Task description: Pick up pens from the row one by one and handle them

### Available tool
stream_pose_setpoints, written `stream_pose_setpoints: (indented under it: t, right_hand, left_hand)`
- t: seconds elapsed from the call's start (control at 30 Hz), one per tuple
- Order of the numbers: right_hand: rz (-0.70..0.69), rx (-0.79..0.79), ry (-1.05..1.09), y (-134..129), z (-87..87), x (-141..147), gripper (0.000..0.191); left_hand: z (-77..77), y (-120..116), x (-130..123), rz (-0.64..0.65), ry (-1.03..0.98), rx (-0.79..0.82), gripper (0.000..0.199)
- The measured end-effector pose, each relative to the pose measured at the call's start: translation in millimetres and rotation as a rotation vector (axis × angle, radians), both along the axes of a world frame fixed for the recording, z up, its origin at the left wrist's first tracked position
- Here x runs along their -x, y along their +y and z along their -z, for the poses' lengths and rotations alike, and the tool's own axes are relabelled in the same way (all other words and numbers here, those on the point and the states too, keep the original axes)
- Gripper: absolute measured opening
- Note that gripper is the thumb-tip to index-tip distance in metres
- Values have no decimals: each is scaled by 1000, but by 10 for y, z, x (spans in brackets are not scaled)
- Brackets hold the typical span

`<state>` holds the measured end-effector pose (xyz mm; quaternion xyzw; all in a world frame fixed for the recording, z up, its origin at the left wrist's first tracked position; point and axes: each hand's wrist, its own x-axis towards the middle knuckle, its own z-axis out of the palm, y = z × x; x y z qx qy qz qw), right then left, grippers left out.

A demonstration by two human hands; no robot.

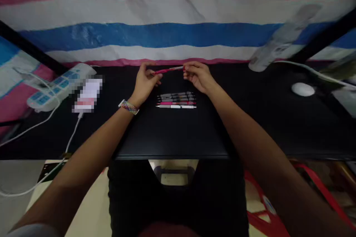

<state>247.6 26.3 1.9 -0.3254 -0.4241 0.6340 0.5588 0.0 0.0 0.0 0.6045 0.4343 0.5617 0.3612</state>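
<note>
Head view: left hand point(144, 84) and right hand point(200, 77), fingertips closed, pinch pink pen point(164, 70) at opposite ends, 12 o'clock from pen row point(176, 106). Two-handed hold; calls for coordinated grips.

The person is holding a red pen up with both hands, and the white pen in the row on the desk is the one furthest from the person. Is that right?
Not quite. In the head view, the white pen is the one nearest the person. The hands, left and right, do hold up a red pen.
</note>
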Motion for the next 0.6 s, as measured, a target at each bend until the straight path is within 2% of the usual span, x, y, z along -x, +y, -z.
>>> stream_pose_setpoints:
  t: [0.17, 0.27, 0.3, 0.6]
  right_hand:
    - [32, 5, -4, 1, -9, -1, 15]
    - [74, 46, 5, 10, -28, -23, 13]
    - [90, 61, 9, 14, -35, -33, 12]
    - [128, 93, 34, 30, -47, -68, 9]
  left_hand:
    - [-15, 2, 30, -74, 47, -1, 37]
    - [-12, 28, 40, -122, -34, 53, 13]
    - [-10, 36, 43, -128, -59, 68, 12]
    - [-1, 26, 55, -115, -98, 103, 13]
